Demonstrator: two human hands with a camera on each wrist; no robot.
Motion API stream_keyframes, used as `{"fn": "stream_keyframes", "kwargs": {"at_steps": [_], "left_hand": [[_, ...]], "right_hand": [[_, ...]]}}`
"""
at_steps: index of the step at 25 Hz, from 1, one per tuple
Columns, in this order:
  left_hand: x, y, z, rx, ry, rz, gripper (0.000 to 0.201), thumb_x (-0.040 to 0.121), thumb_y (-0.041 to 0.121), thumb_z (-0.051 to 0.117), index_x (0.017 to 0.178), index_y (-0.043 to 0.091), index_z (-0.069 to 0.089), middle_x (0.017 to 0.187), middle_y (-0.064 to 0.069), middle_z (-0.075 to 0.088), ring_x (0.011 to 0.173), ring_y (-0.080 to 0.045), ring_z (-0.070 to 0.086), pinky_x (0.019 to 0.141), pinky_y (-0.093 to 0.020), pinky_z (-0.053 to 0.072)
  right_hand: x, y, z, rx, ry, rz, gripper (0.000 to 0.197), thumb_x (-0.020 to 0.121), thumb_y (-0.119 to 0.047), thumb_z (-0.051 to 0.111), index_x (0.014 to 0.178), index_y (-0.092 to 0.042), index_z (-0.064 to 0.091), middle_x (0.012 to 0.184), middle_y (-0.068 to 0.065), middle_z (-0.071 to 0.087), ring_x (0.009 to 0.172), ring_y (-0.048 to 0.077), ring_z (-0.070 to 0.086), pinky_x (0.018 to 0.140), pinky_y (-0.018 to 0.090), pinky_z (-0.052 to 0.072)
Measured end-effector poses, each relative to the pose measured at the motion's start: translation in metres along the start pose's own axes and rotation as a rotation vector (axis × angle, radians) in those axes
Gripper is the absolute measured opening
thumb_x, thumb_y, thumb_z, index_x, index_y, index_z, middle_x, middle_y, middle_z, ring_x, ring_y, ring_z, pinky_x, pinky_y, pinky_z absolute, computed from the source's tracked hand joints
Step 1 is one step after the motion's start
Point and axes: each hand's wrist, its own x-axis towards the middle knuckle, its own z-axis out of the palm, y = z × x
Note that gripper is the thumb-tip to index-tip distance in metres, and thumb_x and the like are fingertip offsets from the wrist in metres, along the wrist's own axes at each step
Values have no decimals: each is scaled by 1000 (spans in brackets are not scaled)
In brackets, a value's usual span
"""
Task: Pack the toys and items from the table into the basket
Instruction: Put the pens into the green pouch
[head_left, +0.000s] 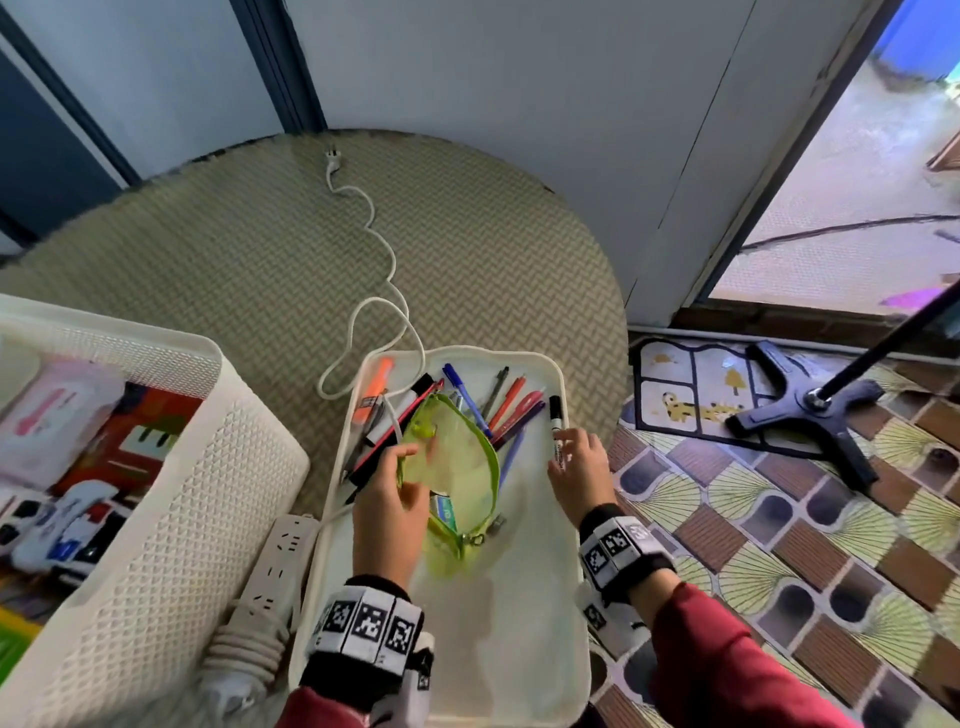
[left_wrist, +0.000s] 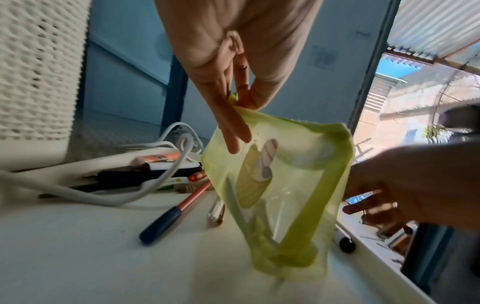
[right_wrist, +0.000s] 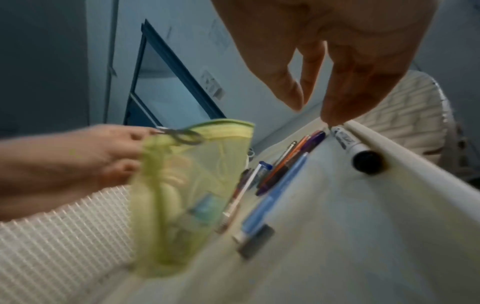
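A translucent green zip pouch (head_left: 452, 467) stands partly lifted in the white tray (head_left: 493, 623), with small items inside it. My left hand (head_left: 395, 483) pinches the pouch's upper edge (left_wrist: 283, 185) between thumb and fingers (left_wrist: 228, 127). Several pens (head_left: 498, 405) lie fanned at the tray's far end, and an orange highlighter (head_left: 379, 379) sits at its far left. A black marker (head_left: 556, 415) lies against the right rim. My right hand (head_left: 571, 452) hovers over it with loose fingers (right_wrist: 335, 115) at the marker's (right_wrist: 363, 156) far end, holding nothing.
The white mesh basket (head_left: 182, 493) stands to the left with toys and packets inside. A white power strip (head_left: 275, 561) lies between basket and tray; its cable (head_left: 384, 249) runs across the round woven table (head_left: 234, 249). A black stand base (head_left: 810, 410) sits on the floor at right.
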Motion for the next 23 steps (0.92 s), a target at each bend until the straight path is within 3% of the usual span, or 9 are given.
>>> {"fn": "stream_keyframes", "kwargs": {"at_steps": [3,5,7,10,13,17,20,23], "left_hand": [[-12,-10,-19,50,35,-4,34,82,-7,60,109,13,60,82,-1,66,55,-8,57,48,-25,44],[-22,-20,-27,42,78,-16,36,86,-2,60,113,20,54,91,-4,70,59,-14,64,47,-34,52],[-32,-27,-34,6,111,-47,39,88,2,61,117,27,49,101,-7,70,65,-15,70,53,-38,57],[-47,-34,-39,-16,135,-72,35,90,6,60,119,25,54,108,-9,70,66,-7,71,53,-32,58],[-60,-36,-42,-16,168,-73,33,90,8,60,117,27,56,102,-7,72,65,-3,70,48,-29,56],[-75,-35,-46,-92,248,-122,35,88,3,61,118,21,58,101,-4,71,65,-4,70,55,-26,58],[-87,-37,-49,-138,296,-190,34,88,3,60,118,18,58,104,-6,70,67,-8,70,57,-31,59],[-99,-40,-47,-165,319,-225,33,88,5,60,117,20,56,105,-8,69,68,-11,71,56,-35,59]], "right_hand": [[10,-4,4,-229,-102,-79,50,86,-7,59,133,0,42,119,20,45,109,34,46,95,37,37],[13,-10,9,-361,-112,-129,50,91,-1,47,139,0,34,119,21,45,108,35,46,89,40,42],[15,-17,11,-402,-103,-82,45,89,5,39,134,0,37,116,21,47,108,34,47,85,40,43],[16,-26,3,-255,-95,-19,45,81,3,47,126,-1,43,118,19,45,108,35,49,88,35,40],[14,-29,4,-208,-244,-242,48,81,7,46,127,-6,49,122,16,41,99,35,54,81,34,44],[17,-22,19,-470,-511,-546,47,84,4,46,126,-15,57,129,8,47,112,32,49,92,42,44],[18,-24,20,-608,-467,-559,33,93,-12,47,125,-8,54,124,9,51,113,30,43,93,39,39],[7,-34,17,-562,-416,-558,39,92,-14,44,130,0,45,113,18,52,103,36,51,88,42,40]]}}
